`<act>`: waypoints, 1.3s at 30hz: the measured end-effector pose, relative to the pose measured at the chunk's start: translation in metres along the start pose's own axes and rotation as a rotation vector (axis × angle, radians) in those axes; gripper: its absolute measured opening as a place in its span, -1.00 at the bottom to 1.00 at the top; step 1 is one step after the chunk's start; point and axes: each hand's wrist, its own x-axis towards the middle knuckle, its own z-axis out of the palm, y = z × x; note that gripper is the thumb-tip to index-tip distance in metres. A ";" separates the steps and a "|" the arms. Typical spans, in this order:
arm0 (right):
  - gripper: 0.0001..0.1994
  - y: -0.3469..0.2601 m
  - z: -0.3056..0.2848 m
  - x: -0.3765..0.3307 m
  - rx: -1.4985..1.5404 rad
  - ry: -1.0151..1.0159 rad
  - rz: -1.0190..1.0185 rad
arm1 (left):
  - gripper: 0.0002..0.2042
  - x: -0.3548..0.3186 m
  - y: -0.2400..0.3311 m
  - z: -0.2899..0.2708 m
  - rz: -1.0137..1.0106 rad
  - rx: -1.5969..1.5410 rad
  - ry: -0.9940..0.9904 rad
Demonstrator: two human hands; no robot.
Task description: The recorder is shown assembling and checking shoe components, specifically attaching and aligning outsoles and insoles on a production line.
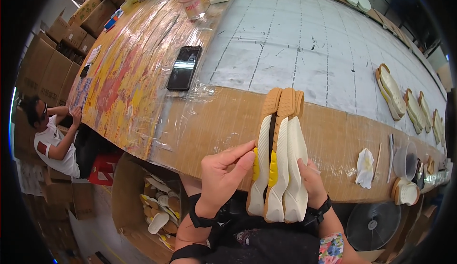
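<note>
Several shoe soles (pixel 282 154) stand on edge, pressed side by side, over the front edge of the table. They have white ribbed sidewalls, tan bottoms and yellow patches. My left hand (pixel 223 174) is closed, its thumb and forefinger pinched together at the yellow patch of the leftmost sole. From the other side, my right hand (pixel 312 183) grips the bundle, thumb against the rightmost sole; its other fingers are partly hidden behind the soles.
A phone (pixel 184 68) and a jar with a green lid (pixel 190 0) lie farther left. More soles (pixel 390 92) line the right of the white sheet. A stained cloth (pixel 365 168) and clear cup (pixel 405 160) sit at right. Below are a carton of soles (pixel 131 207) and a fan (pixel 373 223). Someone sits at left.
</note>
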 end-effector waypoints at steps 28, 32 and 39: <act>-0.63 -0.027 0.022 -0.002 -0.328 0.089 -0.076 | -0.53 0.000 -0.023 0.007 -0.257 -0.404 -0.188; -0.42 -0.006 0.035 -0.013 -0.809 0.103 -0.247 | -0.32 -0.020 -0.050 0.014 -0.111 -0.171 0.005; -0.23 0.020 0.077 0.014 -0.891 -0.445 -0.269 | -0.51 -0.078 -0.059 -0.076 -0.259 -0.810 0.305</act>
